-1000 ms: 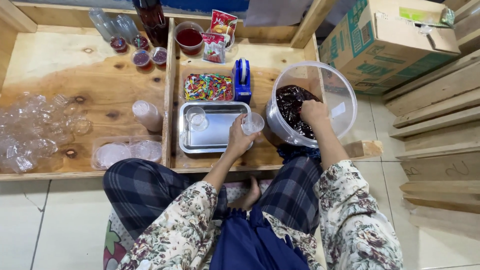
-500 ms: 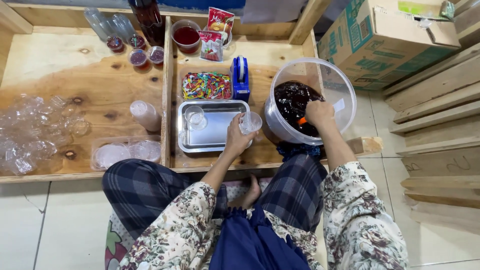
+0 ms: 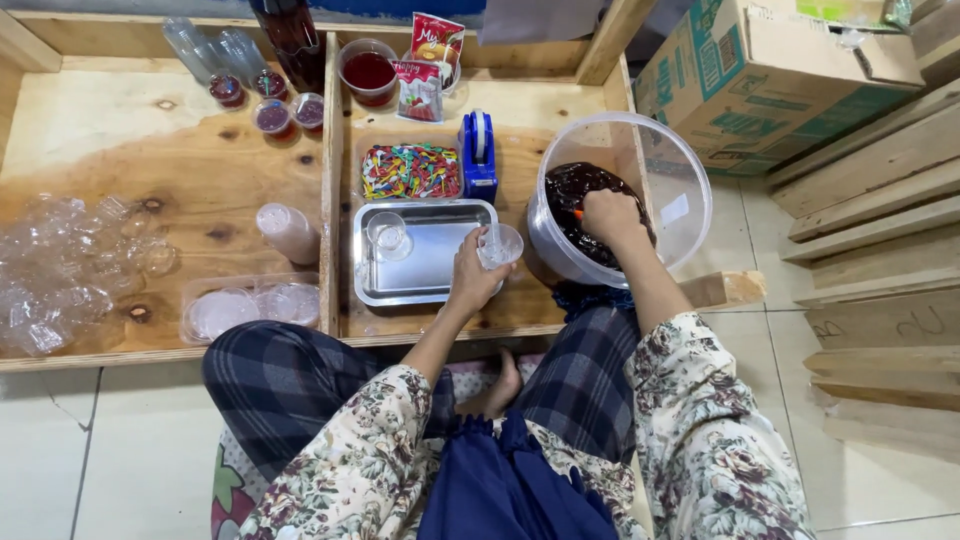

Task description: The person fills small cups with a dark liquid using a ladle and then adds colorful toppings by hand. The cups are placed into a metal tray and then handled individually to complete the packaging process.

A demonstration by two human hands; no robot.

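My left hand (image 3: 472, 280) holds a small clear plastic cup (image 3: 500, 244) over the right edge of a metal tray (image 3: 425, 277). My right hand (image 3: 610, 217) reaches down into a big clear tub (image 3: 680, 190) of dark red-brown jelly (image 3: 572, 188); an orange bit of a tool shows at its fingers, the rest is hidden. A second empty clear cup (image 3: 388, 237) stands on the tray.
Beyond the tray lie a box of coloured bits (image 3: 411, 171), a blue tape dispenser (image 3: 479, 155), snack packets (image 3: 428, 62) and filled small cups (image 3: 270, 108). Loose clear cups (image 3: 70, 265) and lids (image 3: 250, 305) lie left. A cardboard box (image 3: 770, 80) and wooden planks (image 3: 880, 240) stand right.
My right hand has shifted slightly inside the tub. My left hand keeps the cup in nearly the same spot by the tray.
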